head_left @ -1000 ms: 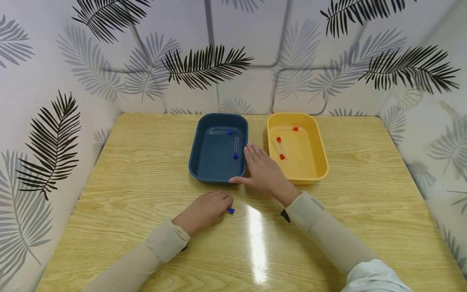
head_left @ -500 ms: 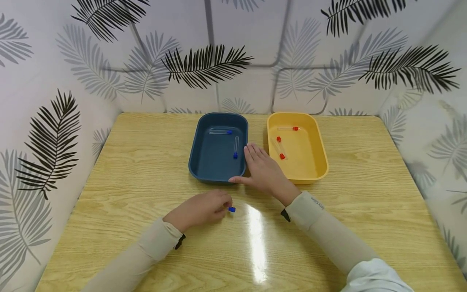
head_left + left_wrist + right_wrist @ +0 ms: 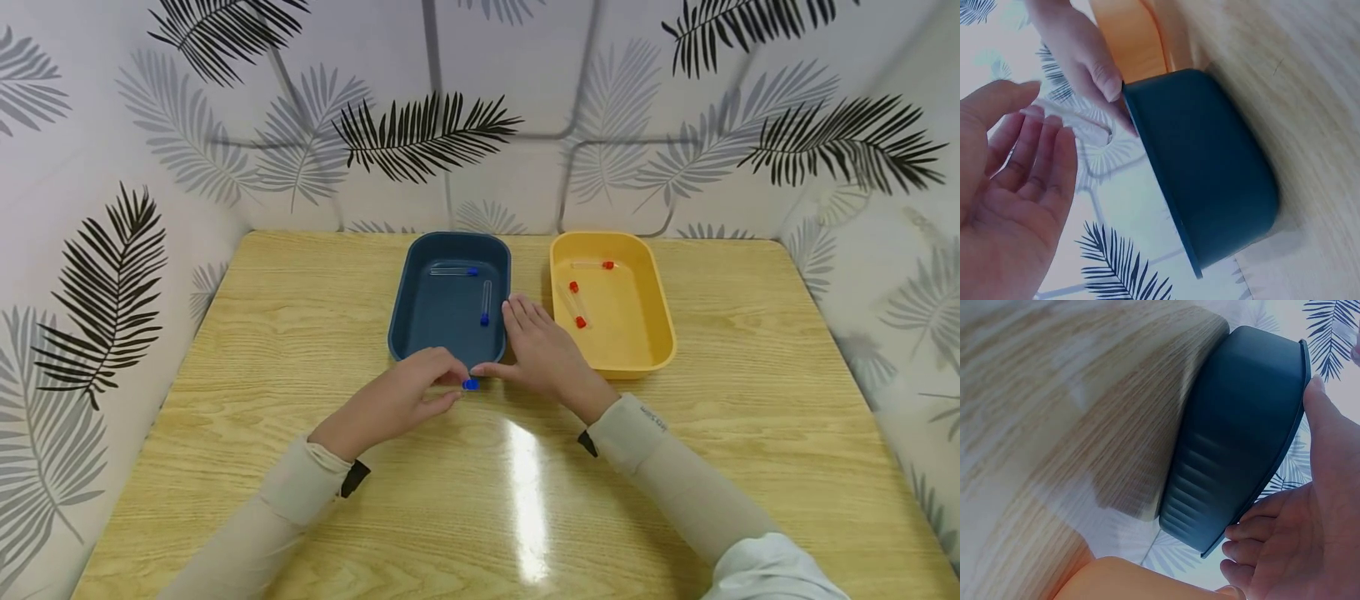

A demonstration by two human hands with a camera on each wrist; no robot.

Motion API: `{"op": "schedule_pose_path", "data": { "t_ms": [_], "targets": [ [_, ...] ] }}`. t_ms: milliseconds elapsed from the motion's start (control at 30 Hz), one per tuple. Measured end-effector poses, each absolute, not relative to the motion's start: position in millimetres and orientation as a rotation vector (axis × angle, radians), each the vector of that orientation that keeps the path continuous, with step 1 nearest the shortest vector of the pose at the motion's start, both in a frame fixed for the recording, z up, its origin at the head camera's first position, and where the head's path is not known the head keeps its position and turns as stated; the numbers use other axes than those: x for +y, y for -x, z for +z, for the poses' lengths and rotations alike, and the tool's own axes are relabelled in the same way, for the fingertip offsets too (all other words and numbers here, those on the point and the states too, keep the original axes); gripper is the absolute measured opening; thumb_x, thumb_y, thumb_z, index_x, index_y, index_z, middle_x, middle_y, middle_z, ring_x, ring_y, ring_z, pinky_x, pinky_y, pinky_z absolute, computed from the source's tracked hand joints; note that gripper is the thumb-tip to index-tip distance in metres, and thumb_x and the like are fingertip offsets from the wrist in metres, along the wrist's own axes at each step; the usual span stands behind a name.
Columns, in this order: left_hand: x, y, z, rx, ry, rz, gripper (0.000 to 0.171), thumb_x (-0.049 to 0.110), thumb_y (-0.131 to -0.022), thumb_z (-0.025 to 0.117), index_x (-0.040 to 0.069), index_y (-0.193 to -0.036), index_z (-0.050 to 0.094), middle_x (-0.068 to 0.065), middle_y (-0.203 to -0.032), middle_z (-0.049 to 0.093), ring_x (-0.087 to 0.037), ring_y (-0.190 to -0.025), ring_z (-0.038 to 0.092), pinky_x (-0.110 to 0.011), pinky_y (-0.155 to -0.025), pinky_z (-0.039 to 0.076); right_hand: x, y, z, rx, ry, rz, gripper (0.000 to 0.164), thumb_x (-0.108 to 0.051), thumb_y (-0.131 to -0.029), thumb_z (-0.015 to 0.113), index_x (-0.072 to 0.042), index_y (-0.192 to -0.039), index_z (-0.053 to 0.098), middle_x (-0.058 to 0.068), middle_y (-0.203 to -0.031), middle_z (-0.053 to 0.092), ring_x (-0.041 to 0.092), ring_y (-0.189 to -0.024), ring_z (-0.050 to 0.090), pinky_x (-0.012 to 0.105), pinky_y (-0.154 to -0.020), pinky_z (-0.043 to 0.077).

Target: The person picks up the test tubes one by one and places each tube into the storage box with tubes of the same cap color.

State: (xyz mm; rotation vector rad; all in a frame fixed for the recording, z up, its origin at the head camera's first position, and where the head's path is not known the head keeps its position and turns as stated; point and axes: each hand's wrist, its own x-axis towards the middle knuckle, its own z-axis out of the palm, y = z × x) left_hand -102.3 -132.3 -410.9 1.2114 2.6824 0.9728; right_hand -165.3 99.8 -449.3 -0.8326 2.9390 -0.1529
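My left hand [image 3: 397, 398] pinches a clear test tube with a blue cap [image 3: 471, 385] at the near rim of the dark blue tub [image 3: 435, 325]. In the left wrist view the test tube [image 3: 1082, 119] extends past the thumb and fingertips, above the level of the tub's rim. My right hand [image 3: 543, 354] rests against the tub's right side, thumb at the near corner and fingers fairly straight along the rim. Inside the tub lie two blue-capped tubes, one crosswise [image 3: 450, 272] and one lengthwise [image 3: 486, 302].
To the right stands a yellow tub [image 3: 630, 321] holding three red-capped tubes, one of them near its back [image 3: 592, 265]. Both tubs sit towards the back of a wooden table [image 3: 300, 317], before a leaf-patterned cloth backdrop [image 3: 487, 183].
My left hand has lifted the blue-capped test tube from the table in front of the blue tub and brought it forward to the near rim. My right hand has stayed in place.
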Motion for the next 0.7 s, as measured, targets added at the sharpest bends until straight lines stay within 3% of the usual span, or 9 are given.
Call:
{"op": "schedule_pose_path", "data": {
  "t_ms": [200,367,700],
  "targets": [
    [-137.6,111.2,-404.3,2.776,-1.167,1.123,0.02,0.01,-0.087,0.065,0.011,-0.106,0.057,0.002,-0.099,0.057,-0.01,-0.088,0.056,-0.026,-0.077,0.05,99.0,164.8,-449.2,2.935,0.824,-0.152,0.114,-0.084,-0.074,0.028,0.003,-0.146,0.019,0.018,-0.151,0.016,0.028,-0.14,0.01,0.038,-0.112,0.01],
    [-139.8,125.1,-400.1,2.768,-0.976,1.316,0.02,0.016,-0.089,0.064,0.011,-0.107,0.058,0.002,-0.1,0.057,-0.01,-0.088,0.057,-0.031,-0.079,0.051,100.1,164.7,-449.1,2.932,0.826,-0.165,0.113,-0.084,-0.074,0.029,0.003,-0.146,0.019,0.018,-0.151,0.016,0.028,-0.14,0.01,0.039,-0.112,0.01],
    [-139.3,149.2,-396.5,2.62,-0.658,1.644,0.026,0.022,-0.09,0.063,0.009,-0.112,0.057,-0.001,-0.098,0.059,-0.013,-0.087,0.058,-0.029,-0.075,0.051,99.9,164.9,-449.9,2.93,0.822,-0.182,0.111,-0.083,-0.075,0.032,0.002,-0.146,0.02,0.018,-0.152,0.016,0.028,-0.14,0.009,0.039,-0.111,0.01]
  ]
}}
